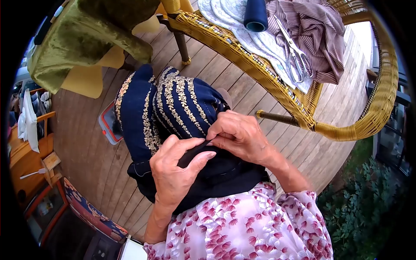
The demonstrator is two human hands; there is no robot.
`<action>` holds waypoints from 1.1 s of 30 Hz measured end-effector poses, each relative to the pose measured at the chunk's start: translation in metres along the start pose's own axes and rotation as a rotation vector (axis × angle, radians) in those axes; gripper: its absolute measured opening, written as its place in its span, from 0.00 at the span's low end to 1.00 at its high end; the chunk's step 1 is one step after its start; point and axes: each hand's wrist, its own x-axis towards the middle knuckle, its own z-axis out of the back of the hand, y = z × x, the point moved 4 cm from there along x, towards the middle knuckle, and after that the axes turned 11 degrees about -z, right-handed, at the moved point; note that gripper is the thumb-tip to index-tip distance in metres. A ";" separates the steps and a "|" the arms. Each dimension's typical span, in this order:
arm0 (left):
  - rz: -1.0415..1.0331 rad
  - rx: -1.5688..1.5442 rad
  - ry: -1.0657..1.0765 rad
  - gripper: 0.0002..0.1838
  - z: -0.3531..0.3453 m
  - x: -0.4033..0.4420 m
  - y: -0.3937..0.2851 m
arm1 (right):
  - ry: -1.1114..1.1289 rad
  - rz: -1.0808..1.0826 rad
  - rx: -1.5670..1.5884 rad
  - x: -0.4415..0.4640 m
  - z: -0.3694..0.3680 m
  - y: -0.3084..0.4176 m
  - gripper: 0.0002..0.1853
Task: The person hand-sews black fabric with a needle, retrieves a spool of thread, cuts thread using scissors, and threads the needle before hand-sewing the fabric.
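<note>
Dark navy fabric (186,104) with cream embroidered bands lies over the lap, and its plain black part (225,169) is bunched nearer the body. My right hand (238,134) pinches the black cloth at its upper edge. Beside it, my left hand (180,162) touches the same edge with its index fingertip, while the thumb stands apart from that finger. The two hands' fingertips nearly meet. Whether a needle or pin is between them is too small to tell.
A wicker chair (247,56) at the upper right holds scissors (292,52), a navy thread cone (255,16), striped cloth (312,37) and pale quilted fabric (225,15). Green velvet cloth (82,43) drapes at the upper left. A red-rimmed container (106,125) stands on the wooden floor (86,147).
</note>
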 end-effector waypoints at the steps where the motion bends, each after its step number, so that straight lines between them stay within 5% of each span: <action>1: 0.054 -0.053 0.005 0.11 -0.002 0.000 0.002 | -0.021 0.008 -0.002 -0.001 -0.001 0.001 0.09; 6: 0.170 -0.106 0.022 0.08 -0.005 0.001 0.008 | -0.060 0.001 0.034 -0.002 -0.001 -0.003 0.10; 8: 0.260 -0.241 -0.013 0.08 -0.007 -0.002 0.014 | -0.009 -0.292 0.208 -0.002 0.002 -0.008 0.12; 12: 0.369 -0.279 -0.014 0.07 -0.009 -0.003 0.014 | -0.227 -0.367 0.527 -0.010 -0.003 -0.025 0.11; 16: 0.391 -0.290 -0.009 0.08 -0.010 -0.002 0.010 | -0.196 -0.454 0.578 -0.021 -0.001 -0.007 0.07; 20: 0.354 -0.258 -0.001 0.08 -0.012 0.001 0.008 | -0.207 -0.408 0.302 -0.025 -0.002 0.002 0.05; 22: 0.311 -0.231 -0.010 0.08 -0.012 0.002 0.008 | -0.175 -0.608 0.468 -0.028 -0.006 -0.003 0.04; 25: 0.306 -0.244 -0.048 0.09 -0.012 0.001 0.008 | -0.276 -0.283 0.310 -0.027 -0.005 -0.004 0.04; 33: 0.261 -0.197 -0.049 0.06 -0.006 -0.003 0.006 | -0.246 -0.239 0.180 -0.031 -0.005 0.009 0.05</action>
